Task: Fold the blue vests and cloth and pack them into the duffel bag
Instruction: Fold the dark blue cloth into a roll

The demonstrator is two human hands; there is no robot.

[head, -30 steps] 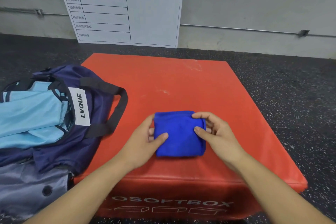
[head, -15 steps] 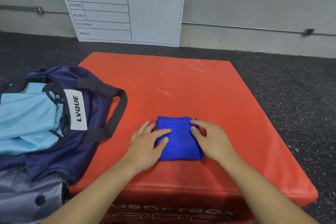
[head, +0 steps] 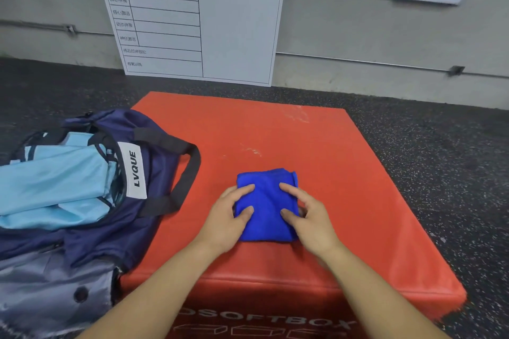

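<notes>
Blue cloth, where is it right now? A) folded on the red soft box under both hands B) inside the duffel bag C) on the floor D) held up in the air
A: the folded blue cloth lies on the red soft box, with the left hand and right hand resting on its sides; the duffel bag sits apart to the left.

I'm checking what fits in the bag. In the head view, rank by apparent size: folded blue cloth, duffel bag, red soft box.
1. red soft box
2. duffel bag, partly cut off by the frame
3. folded blue cloth, clearly smallest
</notes>
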